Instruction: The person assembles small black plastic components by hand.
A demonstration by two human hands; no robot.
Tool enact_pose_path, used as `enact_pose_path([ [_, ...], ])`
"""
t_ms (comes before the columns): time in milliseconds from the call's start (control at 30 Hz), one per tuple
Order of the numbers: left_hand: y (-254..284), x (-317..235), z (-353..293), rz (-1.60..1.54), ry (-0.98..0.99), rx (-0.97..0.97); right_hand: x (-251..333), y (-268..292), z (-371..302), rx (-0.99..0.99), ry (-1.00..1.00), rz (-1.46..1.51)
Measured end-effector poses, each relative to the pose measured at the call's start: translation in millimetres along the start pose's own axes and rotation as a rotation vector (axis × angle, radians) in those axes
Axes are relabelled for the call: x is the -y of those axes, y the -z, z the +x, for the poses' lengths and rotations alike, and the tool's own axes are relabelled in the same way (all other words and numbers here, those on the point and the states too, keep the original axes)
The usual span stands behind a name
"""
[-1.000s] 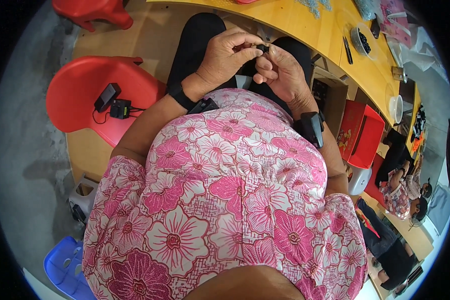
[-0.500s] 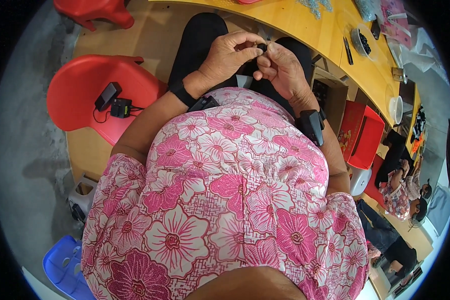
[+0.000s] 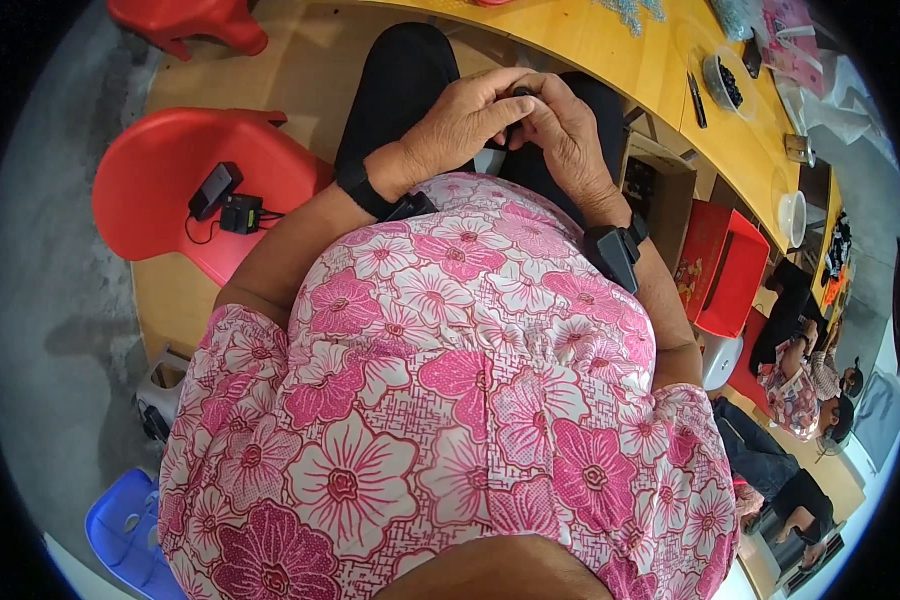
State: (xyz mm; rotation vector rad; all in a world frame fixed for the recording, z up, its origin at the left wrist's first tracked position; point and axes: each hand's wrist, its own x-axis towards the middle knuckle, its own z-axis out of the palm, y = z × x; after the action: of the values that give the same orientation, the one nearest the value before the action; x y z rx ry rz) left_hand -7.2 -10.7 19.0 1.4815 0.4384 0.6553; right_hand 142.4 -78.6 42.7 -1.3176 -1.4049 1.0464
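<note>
Above my black-trousered knees, both hands meet at a small black piece [image 3: 521, 92]. Its kind cannot be made out, since fingers cover most of it. My left hand [image 3: 467, 117] pinches it from the left between thumb and fingertips. From the other side my right hand [image 3: 568, 140] has its fingers curled round the piece, its thumb lying close to the left thumb. Each wrist wears a black strap. The wooden table edge [image 3: 570, 62] runs just beyond the hands.
On the yellow table stand a clear bowl [image 3: 710, 80] of small black pieces, a black pen [image 3: 696, 101] and a glass [image 3: 798, 149]. A red chair [image 3: 160, 170] at left bears black electronic devices [image 3: 238, 212]. A cardboard box [image 3: 660, 205] and red stool [image 3: 735, 280] stand right. Other people sit farther right.
My hands have drawn closer together and the fingers of my right hand have curled in round the black piece. Less of the piece shows now.
</note>
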Motion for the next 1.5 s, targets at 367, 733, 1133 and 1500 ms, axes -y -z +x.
enact_pose_path([
  [367,-6.3,10.2,-2.4,0.021,0.031,-0.104,-10.6,-7.8,-2.8,-0.035,-0.141,0.128],
  [733,-2.3,6.8,2.6,-0.049,0.006,-0.171,-2.2,2.4,5.4,0.018,-0.374,0.862],
  [1133,4.6,11.0,3.7,0.15,-0.067,-0.239,-6.9,3.9,2.2,0.036,-0.526,0.933],
  [1500,4.3,16.9,4.1,0.105,-0.07,-0.217,-11.5,8.1,2.8,0.058,-0.541,0.92],
])
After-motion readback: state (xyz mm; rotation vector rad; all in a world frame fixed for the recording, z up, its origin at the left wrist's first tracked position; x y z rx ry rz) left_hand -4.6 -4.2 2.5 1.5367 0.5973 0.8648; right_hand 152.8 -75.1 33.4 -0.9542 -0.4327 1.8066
